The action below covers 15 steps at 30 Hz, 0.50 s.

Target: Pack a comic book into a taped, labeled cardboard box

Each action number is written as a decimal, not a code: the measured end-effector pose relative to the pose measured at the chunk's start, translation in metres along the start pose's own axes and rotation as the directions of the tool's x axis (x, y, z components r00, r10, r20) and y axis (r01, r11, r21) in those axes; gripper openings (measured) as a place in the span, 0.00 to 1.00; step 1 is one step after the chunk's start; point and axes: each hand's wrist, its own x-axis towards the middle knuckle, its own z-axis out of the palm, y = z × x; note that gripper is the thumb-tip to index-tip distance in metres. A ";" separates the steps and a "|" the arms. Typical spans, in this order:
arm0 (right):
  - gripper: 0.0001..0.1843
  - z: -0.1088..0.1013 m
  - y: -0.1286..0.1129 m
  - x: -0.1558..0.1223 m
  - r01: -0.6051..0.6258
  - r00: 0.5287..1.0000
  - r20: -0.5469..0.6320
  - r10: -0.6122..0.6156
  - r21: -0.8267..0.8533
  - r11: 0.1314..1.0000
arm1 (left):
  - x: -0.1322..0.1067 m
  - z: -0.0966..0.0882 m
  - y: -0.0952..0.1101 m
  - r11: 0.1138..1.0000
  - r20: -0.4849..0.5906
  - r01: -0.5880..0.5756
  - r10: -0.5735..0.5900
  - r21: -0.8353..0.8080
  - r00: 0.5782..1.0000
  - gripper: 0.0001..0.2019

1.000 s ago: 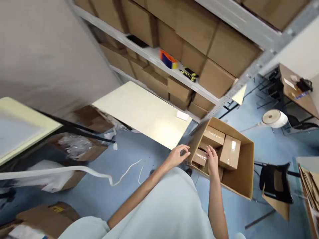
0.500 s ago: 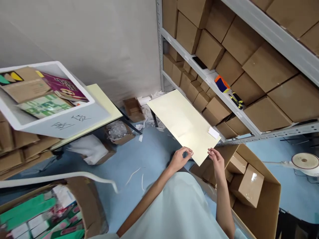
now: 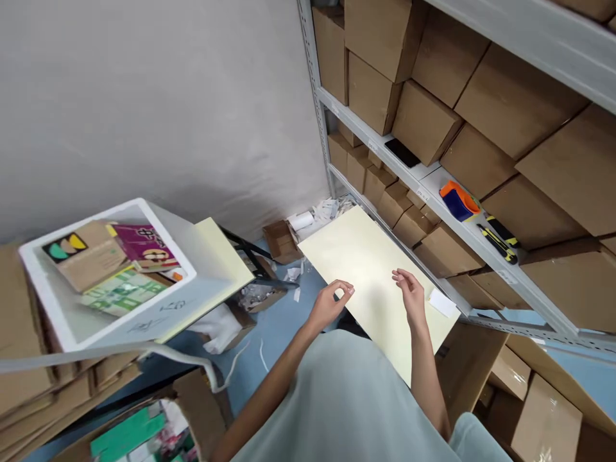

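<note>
My left hand (image 3: 329, 304) is raised at the near left edge of a pale yellow tabletop (image 3: 359, 247). Its fingers curl round so that thumb and forefinger tips come together, with no object visible between them. My right hand (image 3: 410, 296) hovers over the same tabletop, fingers loosely bent and apart, holding nothing. A small white block, perhaps a pad or stack of labels (image 3: 441, 303), lies near the tabletop's right edge, to the right of that hand.
Grey shelving (image 3: 436, 202) full of cardboard boxes borders the right side, bearing a black phone (image 3: 402, 153), an orange-and-blue tape dispenser (image 3: 459, 201) and yellow-black cutters (image 3: 498, 242). A white foam box (image 3: 185, 282) of packages stands left. An open carton (image 3: 591, 391) holds boxes lower right.
The view has shifted, so the shelves and foam box appear lower and further right. My right hand has moved from the tabletop's near corner to over its surface; my left thumb and forefinger remain together.
</note>
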 end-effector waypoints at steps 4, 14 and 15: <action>0.26 0.038 -0.028 0.053 0.072 0.997 0.022 -0.072 -0.002 0.997 | 0.055 -0.014 -0.009 1.000 -0.027 0.024 -0.024 0.020 0.999 0.13; 0.25 0.093 -0.043 0.099 0.018 0.995 -0.102 -0.023 -0.051 0.999 | 0.189 -0.017 -0.088 0.987 0.066 0.008 -0.019 0.162 0.998 0.05; 0.25 0.097 -0.043 0.101 0.002 0.991 -0.135 -0.010 -0.062 0.998 | 0.209 -0.018 -0.097 0.982 0.043 0.009 -0.018 0.188 0.999 0.05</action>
